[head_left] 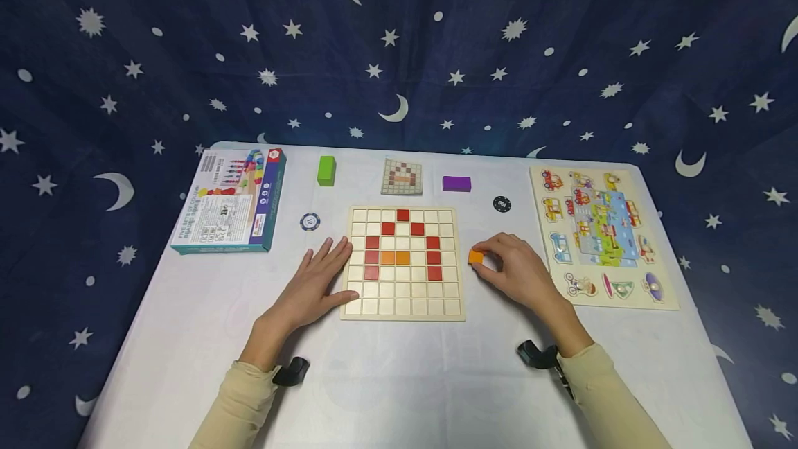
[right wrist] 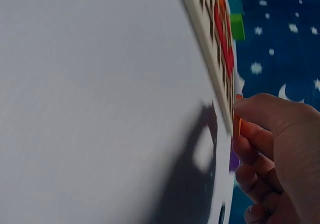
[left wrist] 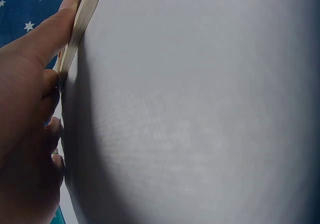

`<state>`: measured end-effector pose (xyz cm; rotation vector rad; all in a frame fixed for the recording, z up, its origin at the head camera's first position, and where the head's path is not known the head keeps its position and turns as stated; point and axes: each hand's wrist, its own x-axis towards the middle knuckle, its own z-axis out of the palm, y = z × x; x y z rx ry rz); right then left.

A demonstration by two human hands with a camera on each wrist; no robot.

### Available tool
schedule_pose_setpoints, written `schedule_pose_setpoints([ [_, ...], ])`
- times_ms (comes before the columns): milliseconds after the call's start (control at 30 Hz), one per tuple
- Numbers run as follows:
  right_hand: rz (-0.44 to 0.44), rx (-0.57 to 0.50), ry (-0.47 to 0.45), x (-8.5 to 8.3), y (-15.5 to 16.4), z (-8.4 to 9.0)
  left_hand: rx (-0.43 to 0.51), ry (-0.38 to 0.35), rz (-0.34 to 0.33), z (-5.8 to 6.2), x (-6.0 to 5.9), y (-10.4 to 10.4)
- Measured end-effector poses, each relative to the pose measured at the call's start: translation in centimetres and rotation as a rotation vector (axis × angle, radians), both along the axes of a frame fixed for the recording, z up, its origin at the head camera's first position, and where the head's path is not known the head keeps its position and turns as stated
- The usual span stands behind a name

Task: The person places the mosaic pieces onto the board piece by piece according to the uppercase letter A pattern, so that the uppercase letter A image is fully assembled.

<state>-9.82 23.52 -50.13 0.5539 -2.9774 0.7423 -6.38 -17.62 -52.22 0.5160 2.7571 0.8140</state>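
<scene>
A cream grid board (head_left: 402,307) lies mid-table, with red tiles (head_left: 433,258) forming a peaked outline and two orange tiles (head_left: 395,258) side by side inside it. My left hand (head_left: 314,286) rests at the board's left edge, fingers straight and spread, the thumb over its lower left corner. Just off the right edge, my right hand (head_left: 517,269) pinches an orange tile (head_left: 476,257) between thumb and fingers. That orange tile (right wrist: 237,121) shows edge-on in the right wrist view. Behind the board stands a small pattern card (head_left: 402,177) with a similar peaked design.
A boxed set (head_left: 227,203) lies at the left, a vehicle puzzle board (head_left: 611,296) at the right. Along the back are a green block (head_left: 326,170) and a purple block (head_left: 457,184). A blue-and-white chip (head_left: 309,222) and a black chip (head_left: 501,204) flank the grid board.
</scene>
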Motion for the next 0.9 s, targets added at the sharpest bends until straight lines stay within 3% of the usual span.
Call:
schedule_pose_setpoints([
  [433,0.127,0.03,-0.028,-1.0,-7.9,0.4,0.014,-0.006,0.0,0.1,0.0,0.3],
  [633,0.154,0.082,-0.002,-1.1,-8.6,0.1,0.02,-0.011,-0.007,0.2,0.0,0.6],
  [900,0.173,0.073,0.002,-1.2,-8.7,-0.2,0.014,-0.019,-0.003,0.3,0.0,0.5],
])
